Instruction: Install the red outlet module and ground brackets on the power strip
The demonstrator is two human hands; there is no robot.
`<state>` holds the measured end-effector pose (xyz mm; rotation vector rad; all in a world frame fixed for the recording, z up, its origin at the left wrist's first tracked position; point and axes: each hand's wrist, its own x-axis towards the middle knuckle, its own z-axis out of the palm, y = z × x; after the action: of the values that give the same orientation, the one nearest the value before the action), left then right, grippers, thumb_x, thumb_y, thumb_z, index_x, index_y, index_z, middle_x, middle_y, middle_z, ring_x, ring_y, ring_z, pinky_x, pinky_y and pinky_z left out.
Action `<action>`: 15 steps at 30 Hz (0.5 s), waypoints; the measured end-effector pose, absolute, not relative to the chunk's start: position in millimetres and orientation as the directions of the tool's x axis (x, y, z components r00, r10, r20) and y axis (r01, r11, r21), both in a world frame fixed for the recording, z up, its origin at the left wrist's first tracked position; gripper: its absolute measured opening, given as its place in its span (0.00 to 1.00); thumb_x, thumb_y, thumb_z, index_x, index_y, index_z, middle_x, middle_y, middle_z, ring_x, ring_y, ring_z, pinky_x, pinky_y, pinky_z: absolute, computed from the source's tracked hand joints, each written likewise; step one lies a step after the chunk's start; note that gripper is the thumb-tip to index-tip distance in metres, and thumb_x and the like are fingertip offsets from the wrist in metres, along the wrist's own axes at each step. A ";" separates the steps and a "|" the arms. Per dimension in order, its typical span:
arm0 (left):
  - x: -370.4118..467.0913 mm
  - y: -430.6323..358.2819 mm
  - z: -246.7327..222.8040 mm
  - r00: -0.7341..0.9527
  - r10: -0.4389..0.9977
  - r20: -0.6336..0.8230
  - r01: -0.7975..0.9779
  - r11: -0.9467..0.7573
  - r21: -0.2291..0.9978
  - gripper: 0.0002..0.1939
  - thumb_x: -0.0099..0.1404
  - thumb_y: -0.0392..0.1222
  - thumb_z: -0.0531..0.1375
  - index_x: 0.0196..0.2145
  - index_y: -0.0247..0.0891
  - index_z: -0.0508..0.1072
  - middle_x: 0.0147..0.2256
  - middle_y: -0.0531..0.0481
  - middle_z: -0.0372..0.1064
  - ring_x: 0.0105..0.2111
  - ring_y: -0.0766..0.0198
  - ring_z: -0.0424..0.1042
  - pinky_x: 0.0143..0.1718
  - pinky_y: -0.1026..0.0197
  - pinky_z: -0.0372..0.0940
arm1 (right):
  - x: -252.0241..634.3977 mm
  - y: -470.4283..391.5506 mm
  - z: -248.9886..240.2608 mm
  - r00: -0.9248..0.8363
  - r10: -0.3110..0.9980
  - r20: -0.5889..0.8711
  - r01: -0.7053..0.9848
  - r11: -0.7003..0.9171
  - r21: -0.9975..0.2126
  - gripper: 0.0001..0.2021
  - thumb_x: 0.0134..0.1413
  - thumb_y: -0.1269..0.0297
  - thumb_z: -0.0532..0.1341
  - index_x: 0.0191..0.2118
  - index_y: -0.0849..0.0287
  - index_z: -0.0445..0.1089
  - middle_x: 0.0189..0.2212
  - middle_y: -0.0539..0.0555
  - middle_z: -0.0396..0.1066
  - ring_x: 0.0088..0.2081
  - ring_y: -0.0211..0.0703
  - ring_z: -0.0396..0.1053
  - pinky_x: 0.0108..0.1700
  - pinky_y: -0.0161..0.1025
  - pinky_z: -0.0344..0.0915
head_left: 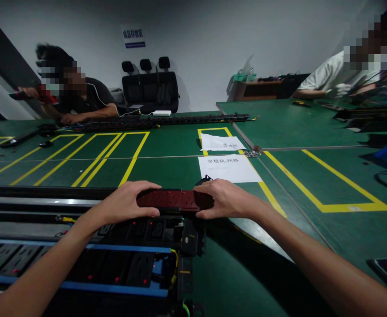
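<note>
A dark red row of socket modules (170, 200) lies crosswise in front of me, at the end of a long black rail. My left hand (130, 200) grips its left end, thumb below and fingers above. Around its right end, my right hand (218, 198) is closed in the same way. Just nearer to me are black power strips with red dots, one a blue-edged socket strip (114, 268) under my left forearm. A black end piece (191, 237) sits below the red row, beside yellow and green wires.
Two white paper sheets (229, 168) lie beyond my hands on the green table (176, 169), which has yellow tape outlines. A long black strip (196, 119) runs along the far side. One person (97, 97) sits far left, another (325, 75) far right.
</note>
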<state>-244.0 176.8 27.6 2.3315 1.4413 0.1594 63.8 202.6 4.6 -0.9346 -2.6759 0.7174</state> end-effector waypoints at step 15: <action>-243.6 177.6 27.8 0.449 0.886 -0.117 0.845 -0.378 0.379 0.35 0.57 0.64 0.67 0.56 0.40 0.75 0.51 0.43 0.76 0.48 0.50 0.75 0.51 0.53 0.66 | 46.4 205.4 1.7 -0.798 0.599 0.067 0.466 0.684 -0.561 0.12 0.56 0.55 0.66 0.35 0.59 0.71 0.28 0.51 0.70 0.27 0.38 0.62 0.30 0.38 0.50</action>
<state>-243.6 177.6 27.8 2.3216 1.4635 0.1479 46.4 205.4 1.7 -0.8545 -2.6513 0.7833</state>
